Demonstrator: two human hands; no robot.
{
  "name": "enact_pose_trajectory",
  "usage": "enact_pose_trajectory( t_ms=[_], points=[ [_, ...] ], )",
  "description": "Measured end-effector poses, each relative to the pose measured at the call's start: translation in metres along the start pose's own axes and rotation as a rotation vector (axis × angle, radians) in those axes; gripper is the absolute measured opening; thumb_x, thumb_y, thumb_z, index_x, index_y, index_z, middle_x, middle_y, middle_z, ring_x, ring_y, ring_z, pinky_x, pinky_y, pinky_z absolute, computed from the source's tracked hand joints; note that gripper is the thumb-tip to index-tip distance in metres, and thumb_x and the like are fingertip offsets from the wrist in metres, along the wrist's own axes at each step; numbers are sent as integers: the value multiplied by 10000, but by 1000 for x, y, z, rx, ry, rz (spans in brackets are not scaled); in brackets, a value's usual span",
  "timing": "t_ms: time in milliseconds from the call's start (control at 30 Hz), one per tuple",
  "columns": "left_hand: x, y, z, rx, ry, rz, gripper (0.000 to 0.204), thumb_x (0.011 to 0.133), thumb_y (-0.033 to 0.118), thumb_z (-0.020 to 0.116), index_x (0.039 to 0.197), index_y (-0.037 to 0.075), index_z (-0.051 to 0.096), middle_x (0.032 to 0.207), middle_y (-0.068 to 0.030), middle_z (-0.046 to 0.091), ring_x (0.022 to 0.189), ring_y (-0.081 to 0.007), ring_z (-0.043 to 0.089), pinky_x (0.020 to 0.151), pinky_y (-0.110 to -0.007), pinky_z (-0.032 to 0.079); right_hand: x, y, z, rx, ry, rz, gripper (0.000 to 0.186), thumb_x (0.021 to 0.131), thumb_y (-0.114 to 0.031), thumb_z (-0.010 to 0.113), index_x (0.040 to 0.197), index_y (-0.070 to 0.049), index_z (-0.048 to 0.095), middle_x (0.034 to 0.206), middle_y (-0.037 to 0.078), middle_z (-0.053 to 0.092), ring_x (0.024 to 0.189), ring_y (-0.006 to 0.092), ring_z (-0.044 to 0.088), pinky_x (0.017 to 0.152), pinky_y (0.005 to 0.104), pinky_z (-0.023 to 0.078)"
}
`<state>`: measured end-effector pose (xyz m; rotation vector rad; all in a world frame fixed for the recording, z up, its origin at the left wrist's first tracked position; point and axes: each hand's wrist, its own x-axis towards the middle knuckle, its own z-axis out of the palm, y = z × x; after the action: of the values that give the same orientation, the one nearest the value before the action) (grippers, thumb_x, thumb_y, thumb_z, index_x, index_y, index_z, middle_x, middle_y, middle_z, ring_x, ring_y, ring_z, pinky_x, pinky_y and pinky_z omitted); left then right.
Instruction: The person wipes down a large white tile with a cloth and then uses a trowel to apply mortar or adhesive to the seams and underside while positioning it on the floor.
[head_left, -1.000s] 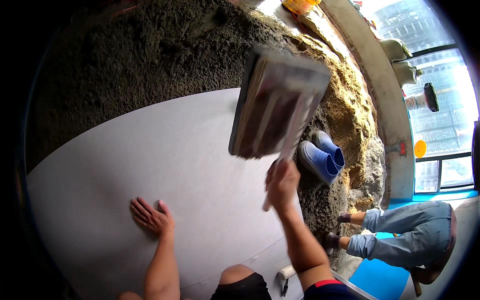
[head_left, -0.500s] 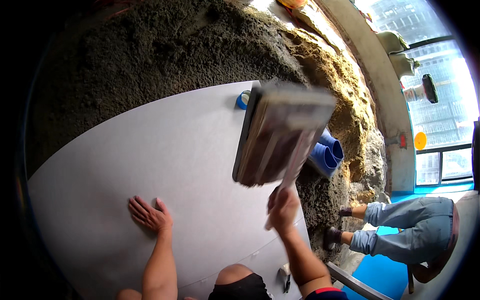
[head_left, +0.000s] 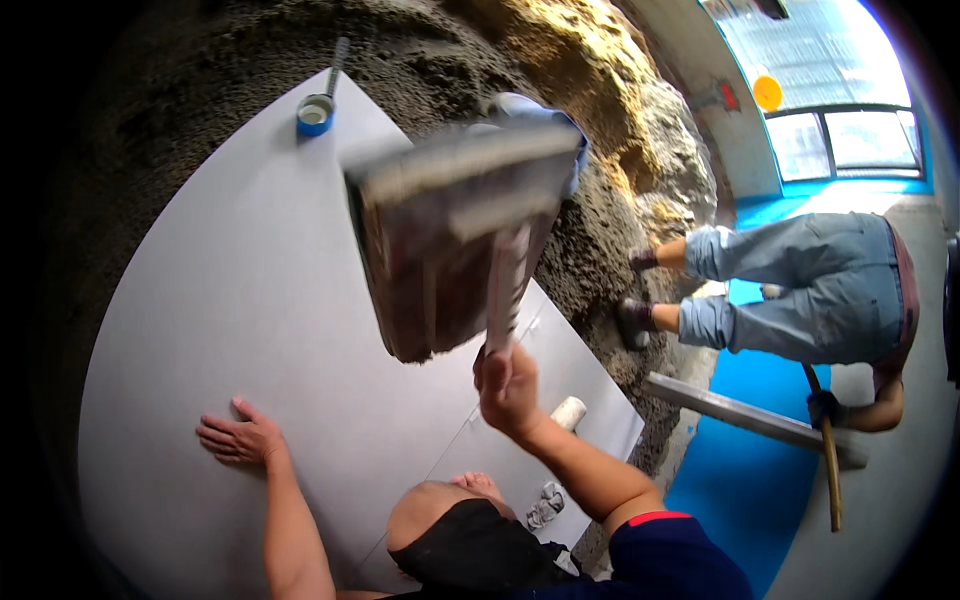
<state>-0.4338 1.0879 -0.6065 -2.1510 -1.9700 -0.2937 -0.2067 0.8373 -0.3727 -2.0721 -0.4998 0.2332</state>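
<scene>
My right hand (head_left: pixel 508 392) is closed around the pale handle of a large tile mallet (head_left: pixel 450 250). Its broad, block-like head is raised above the large white tile (head_left: pixel 230 300) and smeared by motion. My left hand (head_left: pixel 242 437) lies flat on that tile with its fingers spread. A small blue ring-shaped piece (head_left: pixel 315 115) sits near the tile's far corner, beside a thin ridged rod. The raised head partly hides a blue object lying beyond the tile's edge.
Rough wet mortar (head_left: pixel 200 90) lies past the tile, with a yellowish sand heap (head_left: pixel 590 90) beyond. A bent-over person in jeans (head_left: pixel 810 285) stands at right, holding a wooden handle (head_left: pixel 830 470). A long metal bar (head_left: pixel 740 415) crosses blue sheeting (head_left: pixel 740 480). A whitish roll (head_left: pixel 569 412) lies near my right arm.
The view has swung to the right, bringing more of the person and blue sheeting into sight. The mallet stays raised in my right hand, and my left hand remains flat on the tile.
</scene>
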Motion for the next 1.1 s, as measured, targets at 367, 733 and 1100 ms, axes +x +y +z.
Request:
enact_pose_trajectory(
  t_ms=[367,733,1100],
  points=[
    [21,-9,-5,114,-28,17,757,923,608,370,1424,44,316,1500,-166,274,1378,-338,264,1063,-502,255,35,-23,-53,-116,-224,560,564,975,-519,379,729,-30,518,564,29,477,488,147,474,481,320,397],
    [8,-9,8,102,-49,47,782,920,626,349,1433,38,302,1511,-165,258,1389,-347,246,1090,-519,221,-13,71,-9,-74,-252,1029,525,965,-514,398,781,-40,529,580,74,496,475,193,505,440,363,438],
    [-9,10,0,117,-51,47,763,917,624,370,1429,60,328,1500,-157,287,1378,-350,270,1079,-509,249,-90,98,-23,-401,-55,353,551,977,-484,375,791,8,540,663,207,574,650,421,552,566,423,470]
  ],
)
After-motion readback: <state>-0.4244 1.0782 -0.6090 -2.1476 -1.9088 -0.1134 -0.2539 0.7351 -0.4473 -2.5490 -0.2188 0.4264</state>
